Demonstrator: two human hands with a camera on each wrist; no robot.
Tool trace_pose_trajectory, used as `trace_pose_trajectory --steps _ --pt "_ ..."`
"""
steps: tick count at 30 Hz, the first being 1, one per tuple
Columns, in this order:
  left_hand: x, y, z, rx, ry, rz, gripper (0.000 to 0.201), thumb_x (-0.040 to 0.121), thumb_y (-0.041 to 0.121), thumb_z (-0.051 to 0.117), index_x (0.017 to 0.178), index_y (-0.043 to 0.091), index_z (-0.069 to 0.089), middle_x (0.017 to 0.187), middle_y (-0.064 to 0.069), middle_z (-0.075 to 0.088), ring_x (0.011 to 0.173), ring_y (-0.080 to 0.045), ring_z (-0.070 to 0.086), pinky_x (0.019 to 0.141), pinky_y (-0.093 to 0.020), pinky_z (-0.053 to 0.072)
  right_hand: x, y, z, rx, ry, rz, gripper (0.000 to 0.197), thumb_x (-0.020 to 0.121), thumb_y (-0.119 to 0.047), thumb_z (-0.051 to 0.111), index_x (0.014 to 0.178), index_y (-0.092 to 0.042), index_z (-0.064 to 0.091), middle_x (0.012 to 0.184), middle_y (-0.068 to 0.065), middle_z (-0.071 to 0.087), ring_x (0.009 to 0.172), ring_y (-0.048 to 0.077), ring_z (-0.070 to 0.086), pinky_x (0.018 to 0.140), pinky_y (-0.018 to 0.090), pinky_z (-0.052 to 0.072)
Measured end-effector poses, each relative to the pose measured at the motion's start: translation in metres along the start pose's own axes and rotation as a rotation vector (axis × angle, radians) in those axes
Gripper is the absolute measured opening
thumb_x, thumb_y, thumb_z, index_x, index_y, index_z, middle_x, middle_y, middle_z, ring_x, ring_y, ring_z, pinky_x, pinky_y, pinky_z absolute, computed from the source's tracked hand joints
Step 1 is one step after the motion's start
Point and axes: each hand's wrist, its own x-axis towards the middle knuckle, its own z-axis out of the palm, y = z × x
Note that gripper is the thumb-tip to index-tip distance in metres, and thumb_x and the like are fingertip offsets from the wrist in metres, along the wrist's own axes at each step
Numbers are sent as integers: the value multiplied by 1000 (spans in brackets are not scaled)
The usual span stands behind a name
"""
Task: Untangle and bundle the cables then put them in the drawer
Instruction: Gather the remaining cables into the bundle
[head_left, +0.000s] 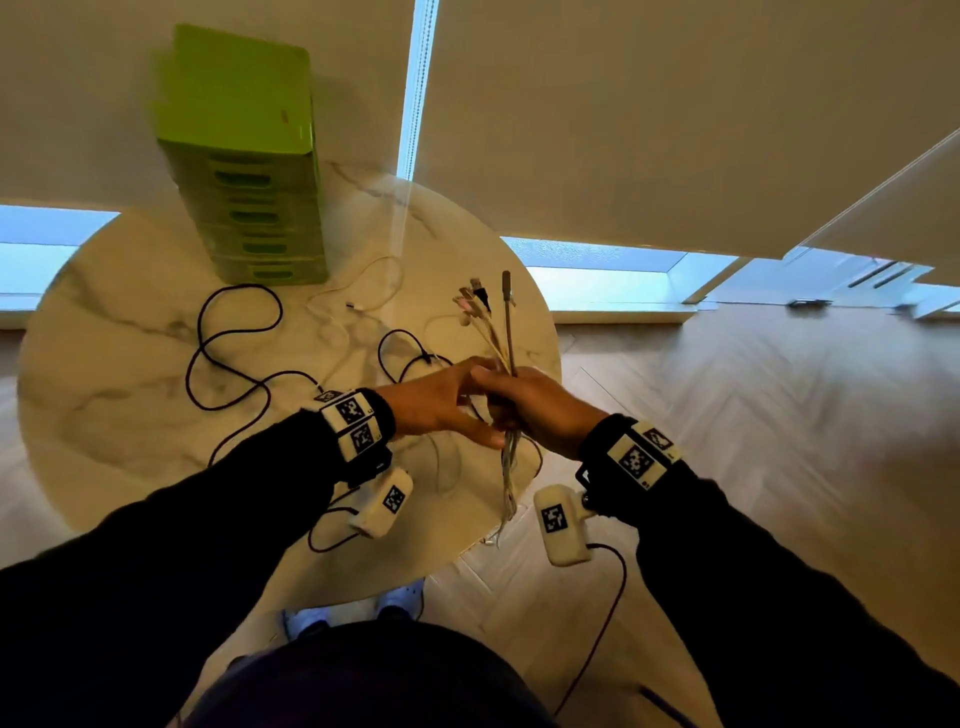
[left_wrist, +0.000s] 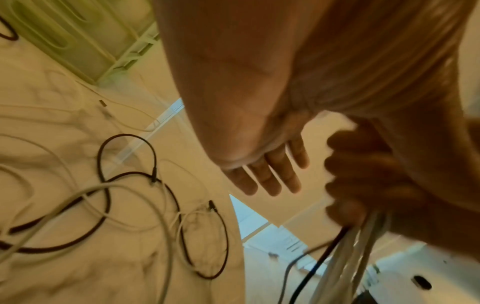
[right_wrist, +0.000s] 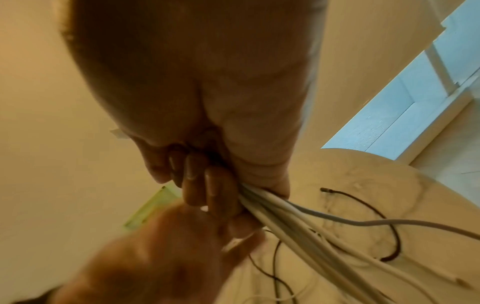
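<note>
My right hand (head_left: 535, 405) grips a bundle of several white and grey cables (head_left: 506, 343) upright over the table's right side; its fingers (right_wrist: 215, 191) curl round the bundle (right_wrist: 298, 228). The connector ends (head_left: 475, 304) fan out above the fist, and the tails hang below it past the table edge. My left hand (head_left: 441, 408) is beside the right one with fingers (left_wrist: 267, 176) straight and holding nothing. A black cable (head_left: 234, 358) and a thin white cable (head_left: 363, 296) lie loose on the table. The green drawer unit (head_left: 249, 171) stands at the back left, drawers closed.
The round marble table (head_left: 104, 374) carries more loose loops of black cable (left_wrist: 205, 240) and white cable (left_wrist: 85, 191) left of my hands. Wooden floor lies to the right, with window blinds behind the table.
</note>
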Motion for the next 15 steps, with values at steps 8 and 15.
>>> trace_pose_trajectory --steps 8,15 --pt "-17 6 15 47 -77 -98 19 94 23 69 112 20 66 117 8 66 111 -2 59 96 -11 44 -7 -60 33 104 -126 -30 40 103 -38 51 68 -20 40 60 -1 23 55 15 24 62 30 35" --pt "-74 -31 -18 -247 122 -50 32 92 42 66 89 11 59 68 -22 57 66 -19 65 75 -26 53 30 -99 79 188 -235 -53 43 105 -33 50 65 -21 35 58 -2 21 51 16 21 54 28 44"
